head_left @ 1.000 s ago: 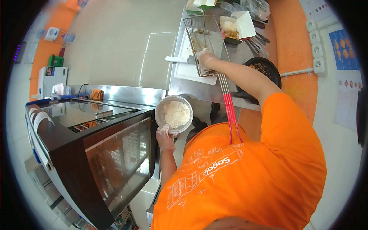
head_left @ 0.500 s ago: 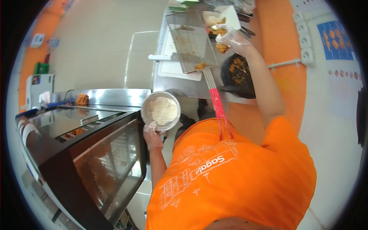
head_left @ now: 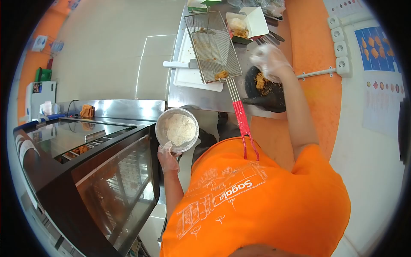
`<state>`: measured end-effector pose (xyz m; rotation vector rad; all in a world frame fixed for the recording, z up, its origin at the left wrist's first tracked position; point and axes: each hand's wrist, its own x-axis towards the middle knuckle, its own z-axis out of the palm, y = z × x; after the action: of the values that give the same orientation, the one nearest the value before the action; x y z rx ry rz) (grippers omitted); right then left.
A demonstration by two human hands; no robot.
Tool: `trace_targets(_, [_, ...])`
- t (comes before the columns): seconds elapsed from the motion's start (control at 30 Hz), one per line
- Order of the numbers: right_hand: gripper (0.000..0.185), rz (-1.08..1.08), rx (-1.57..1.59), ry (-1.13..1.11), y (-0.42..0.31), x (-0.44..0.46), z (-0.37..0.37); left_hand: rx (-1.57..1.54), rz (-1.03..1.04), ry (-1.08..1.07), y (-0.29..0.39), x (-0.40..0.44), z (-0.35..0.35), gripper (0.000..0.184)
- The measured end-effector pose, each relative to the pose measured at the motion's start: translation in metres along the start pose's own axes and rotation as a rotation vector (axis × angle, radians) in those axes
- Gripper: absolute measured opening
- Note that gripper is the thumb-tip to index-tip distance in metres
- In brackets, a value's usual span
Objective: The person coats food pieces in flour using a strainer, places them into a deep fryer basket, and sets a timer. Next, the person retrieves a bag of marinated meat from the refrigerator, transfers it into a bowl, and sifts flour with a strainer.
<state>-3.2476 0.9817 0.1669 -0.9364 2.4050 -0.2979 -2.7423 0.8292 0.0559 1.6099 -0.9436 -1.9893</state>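
Silver wire mesh formed the long, red-handled basket (head_left: 213,47) in the head view. Right of it, the plastic-gloved right hand (head_left: 270,62) blurred above a round black pan (head_left: 276,103); its finger opening could not be told. A golden-brown crumbed piece (head_left: 260,80) now showed at the pan, where crumbs had lain, so the hand had probably released it. Left of the basket, nearer the body, the gloved left hand (head_left: 168,159) gripped a grey metal bowl (head_left: 162,118) of whitish powder (head_left: 180,127).

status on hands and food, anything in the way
Left hand holding bowl of pale powder. Right hand blurred near black pan, grip unclear. Fried food in pan. Possibly in the way: red handles jutting toward shirt.
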Motion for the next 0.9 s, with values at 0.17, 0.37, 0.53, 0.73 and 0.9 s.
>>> trace_targets(0.17, [0.025,-0.723,-0.435,-0.582,-0.074,0.121,0.093,-0.018,-0.041,0.089,-0.008,-0.009,-0.003,0.035])
trace_targets(0.37, [0.021,-0.654,-0.729,-0.514,-0.082,0.142,0.145,0.019,0.025,0.120,-0.012,-0.019,-0.007,0.034])
trace_targets(0.53, [0.020,-0.446,-0.241,-0.499,-0.074,0.135,0.086,-0.025,0.009,0.123,-0.017,-0.020,-0.017,0.036])
trace_targets(0.73, [0.009,-0.097,0.322,-0.137,0.003,0.002,-0.030,-0.019,-0.038,0.061,-0.038,-0.007,-0.040,0.043])
trace_targets(0.9, [0.024,0.224,0.481,-0.053,0.088,-0.055,0.019,-0.039,-0.080,0.055,-0.057,-0.008,-0.050,0.043])
